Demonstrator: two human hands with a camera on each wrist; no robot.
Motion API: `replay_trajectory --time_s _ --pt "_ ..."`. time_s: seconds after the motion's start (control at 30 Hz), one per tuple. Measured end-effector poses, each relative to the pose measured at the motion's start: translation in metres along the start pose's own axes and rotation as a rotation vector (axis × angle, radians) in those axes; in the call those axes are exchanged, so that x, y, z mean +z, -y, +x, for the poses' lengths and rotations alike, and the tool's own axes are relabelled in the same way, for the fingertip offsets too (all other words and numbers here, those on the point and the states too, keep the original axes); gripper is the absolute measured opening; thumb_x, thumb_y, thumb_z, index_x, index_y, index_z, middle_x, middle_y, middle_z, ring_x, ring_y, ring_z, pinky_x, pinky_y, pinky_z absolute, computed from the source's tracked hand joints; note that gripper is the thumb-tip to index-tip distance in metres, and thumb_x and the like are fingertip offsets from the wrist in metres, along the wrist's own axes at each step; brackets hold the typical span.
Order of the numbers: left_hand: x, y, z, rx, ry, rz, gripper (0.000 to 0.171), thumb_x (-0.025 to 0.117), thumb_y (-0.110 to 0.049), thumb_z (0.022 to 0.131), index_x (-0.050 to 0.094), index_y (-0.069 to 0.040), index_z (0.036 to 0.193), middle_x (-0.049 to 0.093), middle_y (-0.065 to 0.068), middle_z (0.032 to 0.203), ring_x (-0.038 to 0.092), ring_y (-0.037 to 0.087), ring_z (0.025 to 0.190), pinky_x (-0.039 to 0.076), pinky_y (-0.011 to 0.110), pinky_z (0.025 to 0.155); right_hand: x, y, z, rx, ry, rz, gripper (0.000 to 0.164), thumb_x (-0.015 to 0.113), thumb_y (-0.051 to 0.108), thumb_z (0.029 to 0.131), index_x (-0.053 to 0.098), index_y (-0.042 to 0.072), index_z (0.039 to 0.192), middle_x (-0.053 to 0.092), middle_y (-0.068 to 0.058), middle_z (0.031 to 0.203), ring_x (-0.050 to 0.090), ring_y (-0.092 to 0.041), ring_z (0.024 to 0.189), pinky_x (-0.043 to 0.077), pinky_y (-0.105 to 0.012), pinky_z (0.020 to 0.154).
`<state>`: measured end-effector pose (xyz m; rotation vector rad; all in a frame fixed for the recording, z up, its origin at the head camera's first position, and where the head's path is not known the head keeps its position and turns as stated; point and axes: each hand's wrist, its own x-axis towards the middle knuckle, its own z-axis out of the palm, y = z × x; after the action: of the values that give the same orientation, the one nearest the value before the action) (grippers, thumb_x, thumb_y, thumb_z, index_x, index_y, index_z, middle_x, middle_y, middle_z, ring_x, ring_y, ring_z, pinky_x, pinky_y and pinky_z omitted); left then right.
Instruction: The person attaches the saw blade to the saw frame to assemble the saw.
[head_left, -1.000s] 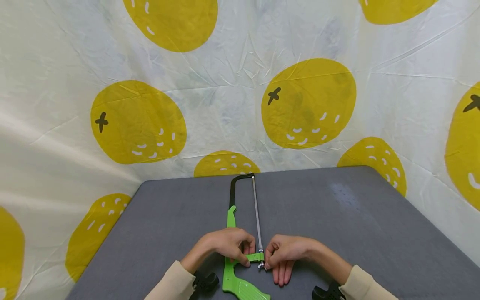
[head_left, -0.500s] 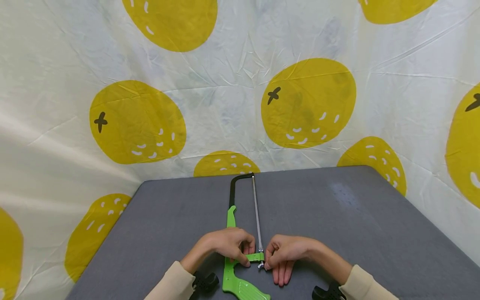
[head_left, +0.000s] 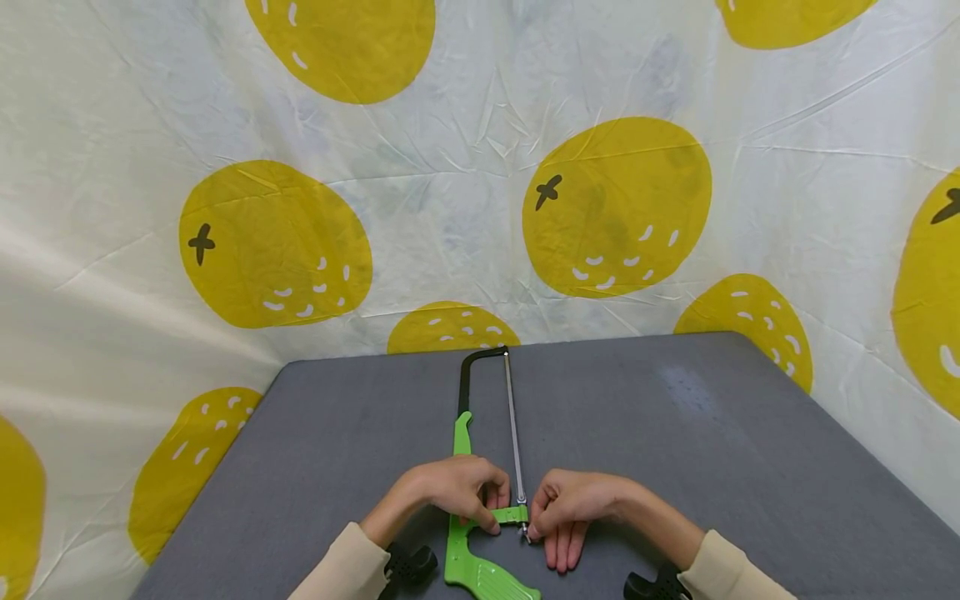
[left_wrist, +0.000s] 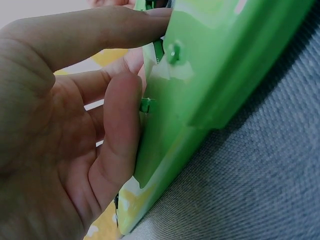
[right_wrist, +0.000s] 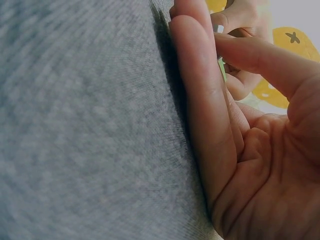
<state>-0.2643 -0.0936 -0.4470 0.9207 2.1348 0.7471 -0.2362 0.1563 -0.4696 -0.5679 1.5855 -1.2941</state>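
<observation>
A hacksaw [head_left: 462, 437] with a green handle and a black front frame lies flat on the grey table, its thin blade [head_left: 513, 417] on the right. My left hand [head_left: 461, 485] grips the short green crosspiece at the near end of the blade, thumb on the near side. In the left wrist view, thumb and fingers bracket the green body [left_wrist: 185, 85]. At that crosspiece's end, my right hand [head_left: 577, 500] pinches a small metal wing nut [head_left: 525, 534] between thumb and forefinger, partly covering it. The right hand's other fingers [right_wrist: 205, 95] lie extended along the tabletop.
The grey cloth-covered table [head_left: 637, 417] reaches to a white curtain [head_left: 450, 233] printed with yellow fruit, which hangs behind and at the sides. Black wrist-camera mounts [head_left: 411, 564] sit below both wrists, close to the table.
The wing nut has turned a little, its wings now pointing more toward the near edge. The left hand and the hacksaw have kept their place.
</observation>
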Motion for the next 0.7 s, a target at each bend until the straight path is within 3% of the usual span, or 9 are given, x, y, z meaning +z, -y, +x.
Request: replay_trajectory --time_s 0.7 --pt "-0.0003 -0.0011 -0.0003 -0.001 -0.011 0.026 0.016 0.082 -0.013 0.086 0.068 -0.018 0.091 0.061 -0.009 0.074 0.056 0.005 0.051 0.055 0.028 0.05 0.0076 0.0023 0.0017 0.013 -0.107 -0.046 0.029 0.073 0.026 0.095 0.077 -0.002 0.09 0.074 -0.001 0.063 0.071 -0.008 0.053 0.058 -0.023 0.048"
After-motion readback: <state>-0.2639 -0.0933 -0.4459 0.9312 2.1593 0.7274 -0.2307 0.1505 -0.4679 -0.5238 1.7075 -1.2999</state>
